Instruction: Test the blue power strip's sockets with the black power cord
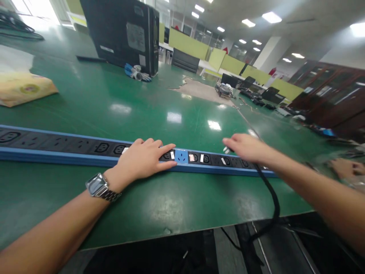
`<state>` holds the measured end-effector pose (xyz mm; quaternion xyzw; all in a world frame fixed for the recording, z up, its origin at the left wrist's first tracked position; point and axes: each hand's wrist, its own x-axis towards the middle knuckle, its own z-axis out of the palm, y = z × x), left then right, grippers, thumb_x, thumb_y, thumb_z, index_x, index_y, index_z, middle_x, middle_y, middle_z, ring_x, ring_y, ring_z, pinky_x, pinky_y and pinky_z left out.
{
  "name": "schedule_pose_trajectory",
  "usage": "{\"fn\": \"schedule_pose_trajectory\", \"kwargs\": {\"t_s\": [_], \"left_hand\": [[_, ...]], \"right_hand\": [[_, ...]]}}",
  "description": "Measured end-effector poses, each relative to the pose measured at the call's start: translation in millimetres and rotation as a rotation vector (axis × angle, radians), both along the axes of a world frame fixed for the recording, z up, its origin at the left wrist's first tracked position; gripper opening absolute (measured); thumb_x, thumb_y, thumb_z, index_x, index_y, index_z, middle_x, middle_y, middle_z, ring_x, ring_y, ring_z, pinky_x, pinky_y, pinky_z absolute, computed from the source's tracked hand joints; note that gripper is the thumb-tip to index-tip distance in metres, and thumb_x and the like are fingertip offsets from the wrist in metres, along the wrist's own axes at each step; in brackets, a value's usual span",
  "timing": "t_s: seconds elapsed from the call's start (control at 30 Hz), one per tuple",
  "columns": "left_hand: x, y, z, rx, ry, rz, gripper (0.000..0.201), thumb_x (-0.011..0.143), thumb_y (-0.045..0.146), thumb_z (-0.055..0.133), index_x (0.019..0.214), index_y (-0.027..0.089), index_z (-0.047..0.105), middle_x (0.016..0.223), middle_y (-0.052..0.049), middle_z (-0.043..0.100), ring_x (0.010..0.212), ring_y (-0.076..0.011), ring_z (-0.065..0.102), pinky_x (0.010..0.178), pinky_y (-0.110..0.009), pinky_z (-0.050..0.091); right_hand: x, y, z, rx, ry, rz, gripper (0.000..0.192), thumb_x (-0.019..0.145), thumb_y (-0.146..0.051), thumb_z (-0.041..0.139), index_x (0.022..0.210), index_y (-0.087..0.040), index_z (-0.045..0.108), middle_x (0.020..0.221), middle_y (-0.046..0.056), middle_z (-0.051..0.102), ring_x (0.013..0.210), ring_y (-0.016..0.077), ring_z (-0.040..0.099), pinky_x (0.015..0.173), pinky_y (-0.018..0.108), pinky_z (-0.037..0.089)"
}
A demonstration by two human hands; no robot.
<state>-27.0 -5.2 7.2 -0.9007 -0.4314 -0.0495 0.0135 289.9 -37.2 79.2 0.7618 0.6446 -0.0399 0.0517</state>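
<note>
A long blue power strip (154, 161) with black sockets lies across the green table. My left hand (142, 158), with a watch on its wrist, grips the strip around its middle, thumb on the near edge and fingers over the top. Just beside the fingertips is a blue socket (181, 156). My right hand (246, 146) is closed on a power plug (226, 150), held above the strip to the right of the blue socket. Its metal prongs point left, apart from the sockets; the plug's body is mostly hidden in the fingers. A black cable (275, 201) hangs below the right forearm.
A black computer case (122, 34) stands at the back left, with gloves (137, 72) by its base. At the left lies a yellow tissue pack (28, 87). Another person's hand (346, 167) is at the right. The table's near edge (142, 240) runs below the strip.
</note>
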Motion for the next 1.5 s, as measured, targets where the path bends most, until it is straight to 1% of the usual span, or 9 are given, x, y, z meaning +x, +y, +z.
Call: {"fn": "schedule_pose_trajectory", "kwargs": {"t_s": [0.1,0.2,0.33,0.57,0.7,0.87,1.0,1.33,1.5], "left_hand": [[0.5,-1.1,-0.2,0.009,-0.009,-0.001,0.068,0.086,0.073,0.025,0.138,0.035,0.046,0.108,-0.008,0.065,0.099,-0.0291,0.056,0.082,-0.04,0.037],[1.4,-1.8,-0.2,0.003,0.003,0.019,0.067,0.086,0.073,0.026,0.139,0.036,0.045,0.111,-0.008,0.064,0.102,-0.0292,0.056,0.084,-0.04,0.036],[2.1,-2.5,0.5,-0.02,0.041,0.026,0.067,0.087,0.071,0.027,0.142,0.036,0.042,0.114,-0.008,0.064,0.104,-0.0296,0.056,0.087,-0.041,0.036],[2.0,-1.9,0.1,-0.02,0.062,0.028,0.066,0.088,0.069,0.03,0.144,0.035,0.04,0.117,-0.008,0.063,0.107,-0.0303,0.055,0.091,-0.042,0.036],[1.6,-2.7,0.5,-0.001,0.062,0.018,0.067,0.088,0.069,0.027,0.145,0.034,0.039,0.119,-0.009,0.062,0.106,-0.0305,0.056,0.089,-0.042,0.037],[1.7,-3.1,0.5,0.008,0.059,0.02,0.067,0.088,0.069,0.027,0.143,0.034,0.04,0.116,-0.009,0.063,0.105,-0.0301,0.056,0.087,-0.041,0.037],[1.3,-1.5,-0.9,0.018,0.041,-0.003,0.067,0.087,0.071,0.026,0.142,0.036,0.042,0.113,-0.008,0.064,0.102,-0.0303,0.057,0.084,-0.041,0.038],[0.1,-0.4,-2.9,0.059,0.044,-0.018,0.067,0.088,0.069,0.026,0.143,0.033,0.042,0.111,-0.01,0.065,0.098,-0.0313,0.058,0.081,-0.042,0.038],[-0.3,-1.2,-2.2,0.058,0.041,-0.01,0.066,0.089,0.067,0.027,0.143,0.032,0.043,0.113,-0.009,0.065,0.099,-0.0304,0.058,0.082,-0.041,0.039]], "right_hand": [[-21.9,0.7,-11.6,-0.142,-0.011,0.026,0.054,0.093,-0.052,0.031,0.086,-0.013,0.068,0.094,0.017,0.07,0.089,0.0238,0.066,0.074,0.029,0.046],[-31.9,-1.6,-20.9,-0.164,-0.032,-0.007,0.055,0.094,-0.05,0.028,0.09,-0.012,0.067,0.097,0.019,0.07,0.092,0.0255,0.066,0.076,0.031,0.046],[-41.2,-6.8,-26.4,-0.089,-0.087,-0.098,0.054,0.092,-0.052,0.032,0.104,-0.01,0.063,0.099,0.021,0.068,0.093,0.0293,0.066,0.079,0.037,0.048],[-65.0,-26.7,-32.1,0.065,-0.072,-0.154,0.049,0.093,-0.049,0.032,0.112,-0.009,0.054,0.097,0.024,0.066,0.093,0.0331,0.066,0.082,0.045,0.048],[-59.2,-26.9,-36.6,0.082,-0.048,-0.157,0.049,0.093,-0.05,0.033,0.111,-0.009,0.054,0.098,0.023,0.066,0.095,0.0323,0.065,0.084,0.043,0.048],[-40.7,-32.8,-41.0,0.062,-0.014,-0.214,0.055,0.097,-0.05,0.017,0.101,-0.013,0.057,0.097,0.021,0.067,0.097,0.0315,0.066,0.084,0.041,0.047],[-47.0,-37.2,-39.0,0.087,-0.137,-0.163,0.055,0.094,-0.056,0.023,0.108,-0.012,0.054,0.09,0.02,0.067,0.087,0.0331,0.067,0.077,0.044,0.049],[-54.5,-31.6,-26.1,-0.002,-0.188,-0.112,0.055,0.095,-0.053,0.027,0.108,-0.01,0.058,0.094,0.022,0.067,0.089,0.0305,0.067,0.078,0.041,0.049],[-52.0,-21.7,-10.2,-0.196,-0.077,-0.096,0.058,0.093,-0.056,0.028,0.104,-0.013,0.066,0.092,0.019,0.069,0.092,0.0286,0.067,0.082,0.041,0.049]]}}
